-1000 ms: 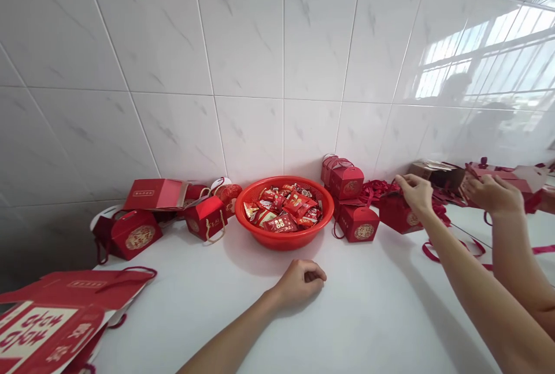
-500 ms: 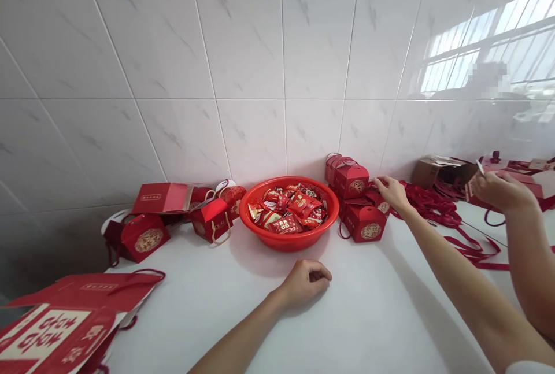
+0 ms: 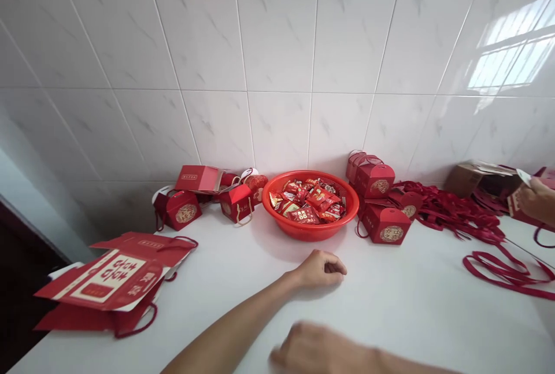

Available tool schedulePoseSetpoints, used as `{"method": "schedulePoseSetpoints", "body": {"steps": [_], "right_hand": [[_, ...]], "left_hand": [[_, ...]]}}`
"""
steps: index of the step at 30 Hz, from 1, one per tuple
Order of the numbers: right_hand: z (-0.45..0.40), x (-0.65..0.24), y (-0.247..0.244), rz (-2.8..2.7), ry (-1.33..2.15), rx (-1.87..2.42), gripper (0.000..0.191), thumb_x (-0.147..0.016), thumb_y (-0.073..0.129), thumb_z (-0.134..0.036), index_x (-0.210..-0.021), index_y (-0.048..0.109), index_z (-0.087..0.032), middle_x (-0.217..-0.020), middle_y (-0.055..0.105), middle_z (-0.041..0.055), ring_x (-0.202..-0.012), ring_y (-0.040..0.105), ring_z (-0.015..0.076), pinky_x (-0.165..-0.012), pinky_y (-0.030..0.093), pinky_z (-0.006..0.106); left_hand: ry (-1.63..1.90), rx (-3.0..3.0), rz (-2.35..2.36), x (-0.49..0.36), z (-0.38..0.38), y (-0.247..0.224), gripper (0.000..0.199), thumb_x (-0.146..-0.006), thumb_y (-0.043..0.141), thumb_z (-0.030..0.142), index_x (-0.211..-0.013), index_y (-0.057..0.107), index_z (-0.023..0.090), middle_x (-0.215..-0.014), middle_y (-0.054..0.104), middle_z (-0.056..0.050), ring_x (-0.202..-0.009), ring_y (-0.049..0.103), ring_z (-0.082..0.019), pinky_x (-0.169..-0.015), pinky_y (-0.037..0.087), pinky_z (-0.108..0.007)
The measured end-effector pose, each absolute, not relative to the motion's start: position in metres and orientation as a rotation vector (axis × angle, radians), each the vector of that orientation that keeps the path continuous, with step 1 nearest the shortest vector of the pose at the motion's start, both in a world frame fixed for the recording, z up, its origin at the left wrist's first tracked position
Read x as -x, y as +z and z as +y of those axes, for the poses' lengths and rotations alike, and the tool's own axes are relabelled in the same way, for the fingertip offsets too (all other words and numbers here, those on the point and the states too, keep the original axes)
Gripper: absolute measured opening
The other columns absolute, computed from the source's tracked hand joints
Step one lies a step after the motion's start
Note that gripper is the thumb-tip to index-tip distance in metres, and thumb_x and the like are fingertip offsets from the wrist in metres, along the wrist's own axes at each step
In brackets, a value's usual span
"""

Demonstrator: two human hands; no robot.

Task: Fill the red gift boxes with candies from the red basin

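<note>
My left hand (image 3: 321, 270) rests on its side on the white table, fingers loosely curled with nothing visible in them. Just beyond it stands a red plastic basket (image 3: 299, 232) filled with small red candy packets (image 3: 319, 198). Low in the view, my right hand (image 3: 318, 346) hangs over the tabletop near my left forearm. It is smeared by motion, and its fingers cannot be made out. Right of the basket are stacked red gift boxes with gold emblems, among them a front box (image 3: 387, 223) and an upper box (image 3: 373, 180).
Flat red paper bags (image 3: 108, 276) lie at the left edge. More small boxes (image 3: 178, 210) stand along the tiled wall (image 3: 277, 131). Dark red ribbons (image 3: 459, 212) and a cardboard box (image 3: 472, 180) are at the right, where another person's hand (image 3: 537, 200) holds something pale.
My right hand has left the stacked boxes and come back toward me, down and left. My view has turned left. The left hand stays on the table.
</note>
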State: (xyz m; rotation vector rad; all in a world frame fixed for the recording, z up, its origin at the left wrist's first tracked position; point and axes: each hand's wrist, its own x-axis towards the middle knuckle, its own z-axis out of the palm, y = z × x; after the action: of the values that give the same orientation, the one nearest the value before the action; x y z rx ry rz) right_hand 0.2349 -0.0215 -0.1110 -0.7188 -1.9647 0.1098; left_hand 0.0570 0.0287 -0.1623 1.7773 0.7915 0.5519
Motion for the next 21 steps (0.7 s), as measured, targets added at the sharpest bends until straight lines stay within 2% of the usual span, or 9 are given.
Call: {"method": "schedulePoseSetpoints", "body": {"steps": [4,6,9,12,14,16,19,21], "right_hand": [[-0.037,-0.251,-0.139,-2.369,-0.218,0.527,0.048,-0.1,0.033,-0.037,-0.06,0.058,-0.029,-0.07,0.071,0.0013,-0.079,0.064,0.0118,-0.07,0.056,0.03],[-0.042,-0.26,-0.153,-2.616,-0.459,0.388,0.055,-0.099,0.028,-0.028,-0.048,0.049,-0.028,-0.059,0.067,-0.0006,-0.078,0.063,0.0091,-0.067,0.054,0.027],[-0.048,-0.272,-0.164,-2.784,-0.655,0.229,0.061,-0.096,0.025,-0.017,-0.037,0.034,-0.026,-0.048,0.061,-0.0038,-0.075,0.062,0.0068,-0.064,0.049,0.024],[-0.046,-0.299,-0.153,-2.624,-0.627,0.229,0.063,-0.093,0.022,-0.012,-0.033,0.026,-0.028,-0.044,0.058,-0.0024,-0.073,0.064,0.0063,-0.059,0.047,0.021],[-0.041,-0.329,-0.136,-2.396,-0.541,0.293,0.062,-0.092,0.029,-0.011,-0.034,0.028,-0.033,-0.046,0.06,-0.0012,-0.074,0.065,0.0089,-0.056,0.048,0.021],[-0.037,-0.36,-0.117,-2.214,-0.467,0.38,0.06,-0.091,0.033,-0.009,-0.036,0.032,-0.035,-0.051,0.064,-0.0004,-0.078,0.067,0.0107,-0.057,0.049,0.023],[-0.039,-0.38,-0.098,-2.127,-0.379,0.514,0.054,-0.091,0.033,-0.008,-0.044,0.045,-0.033,-0.064,0.07,0.0014,-0.085,0.067,0.0121,-0.065,0.053,0.026],[-0.046,-0.36,-0.098,-2.121,-0.278,0.556,0.049,-0.092,0.036,-0.01,-0.051,0.052,-0.031,-0.071,0.073,0.0026,-0.09,0.067,0.0141,-0.068,0.054,0.03]], "left_hand": [[0.253,-1.772,0.584,-0.04,0.03,-0.12,0.031,-0.072,0.078,0.03,-0.099,0.077,0.016,-0.085,0.075,-0.005,-0.076,0.069,-0.017,-0.076,0.053,-0.029],[0.295,-1.804,0.535,-0.025,0.032,-0.088,0.03,-0.074,0.078,0.034,-0.098,0.076,0.015,-0.084,0.075,-0.006,-0.076,0.07,-0.018,-0.077,0.055,-0.029],[0.757,-1.906,0.657,0.007,0.046,-0.044,0.028,-0.077,0.074,0.038,-0.094,0.075,0.015,-0.092,0.076,-0.009,-0.086,0.071,-0.021,-0.081,0.056,-0.032],[1.379,-1.919,1.077,0.048,0.07,-0.025,0.026,-0.079,0.065,0.03,-0.1,0.073,0.017,-0.11,0.074,-0.01,-0.104,0.068,-0.024,-0.096,0.053,-0.037],[1.579,-1.83,1.52,0.075,0.087,-0.027,0.033,-0.076,0.061,0.022,-0.107,0.071,0.016,-0.118,0.072,-0.012,-0.112,0.066,-0.027,-0.103,0.049,-0.041],[1.534,-1.716,1.892,0.097,0.1,-0.038,0.041,-0.073,0.061,0.018,-0.113,0.068,0.014,-0.124,0.069,-0.015,-0.119,0.063,-0.032,-0.107,0.046,-0.045],[1.398,-1.705,2.139,0.113,0.11,-0.057,0.053,-0.069,0.062,0.012,-0.122,0.064,0.013,-0.13,0.066,-0.016,-0.125,0.059,-0.034,-0.11,0.042,-0.044],[1.365,-1.736,2.206,0.115,0.112,-0.065,0.059,-0.067,0.062,0.009,-0.126,0.062,0.014,-0.131,0.066,-0.016,-0.127,0.057,-0.034,-0.112,0.041,-0.043]]}}
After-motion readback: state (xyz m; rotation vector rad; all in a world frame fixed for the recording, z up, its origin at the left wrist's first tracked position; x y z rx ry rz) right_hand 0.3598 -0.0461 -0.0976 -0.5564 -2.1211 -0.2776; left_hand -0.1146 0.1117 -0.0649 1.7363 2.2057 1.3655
